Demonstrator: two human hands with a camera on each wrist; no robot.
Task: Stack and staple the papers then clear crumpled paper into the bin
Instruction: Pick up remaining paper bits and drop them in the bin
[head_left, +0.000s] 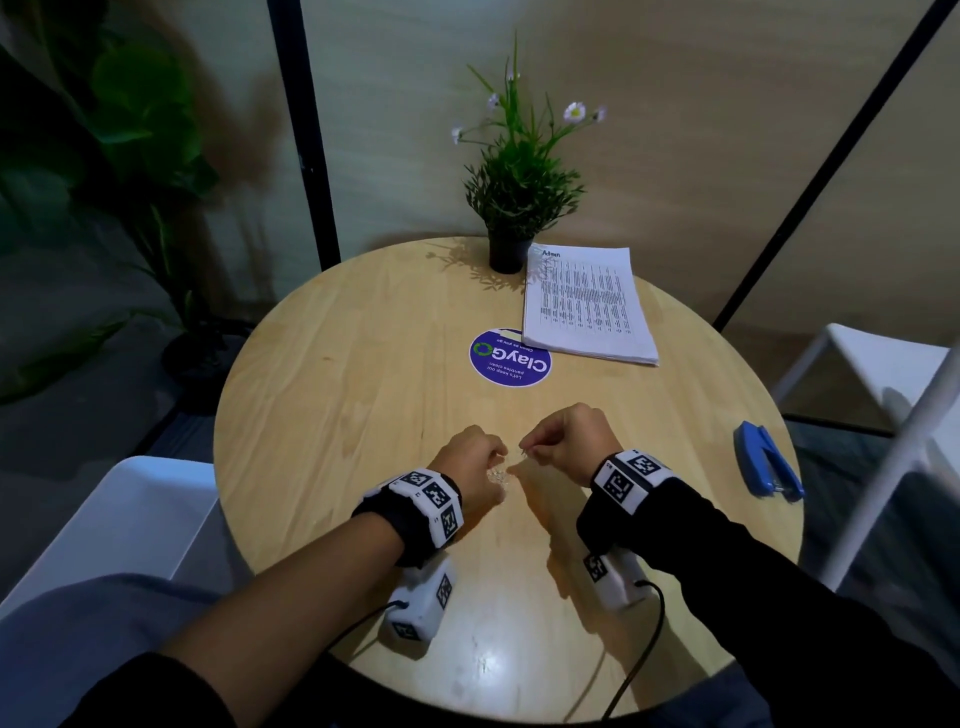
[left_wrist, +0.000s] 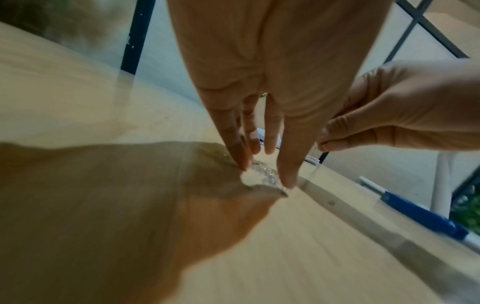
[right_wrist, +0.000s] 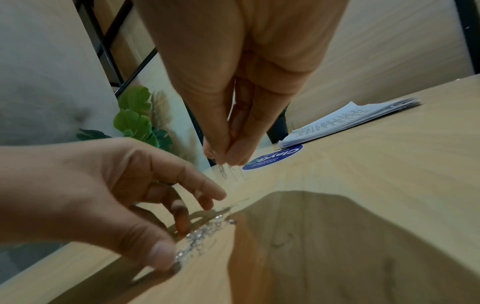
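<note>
A small pile of loose silver staples (head_left: 498, 475) (left_wrist: 262, 172) (right_wrist: 202, 234) lies on the round wooden table (head_left: 363, 364) near its front. My left hand (head_left: 480, 457) (left_wrist: 262, 176) (right_wrist: 174, 242) is curled over the pile, with thumb and fingertips on the table at either side of it. Just to the right, my right hand (head_left: 524, 452) (right_wrist: 224, 158) pinches a few staples a little above the wood. A stack of printed papers (head_left: 587, 306) (right_wrist: 350, 119) lies at the back right. The blue stapler (head_left: 769, 462) (left_wrist: 420, 216) rests near the right edge.
A potted plant (head_left: 511, 252) stands at the back beside the papers. A round blue ClayGo sticker (head_left: 511, 358) marks the table's middle. White chairs (head_left: 130, 519) (head_left: 883, 374) flank the table. A large leafy plant (head_left: 130, 130) stands at the left.
</note>
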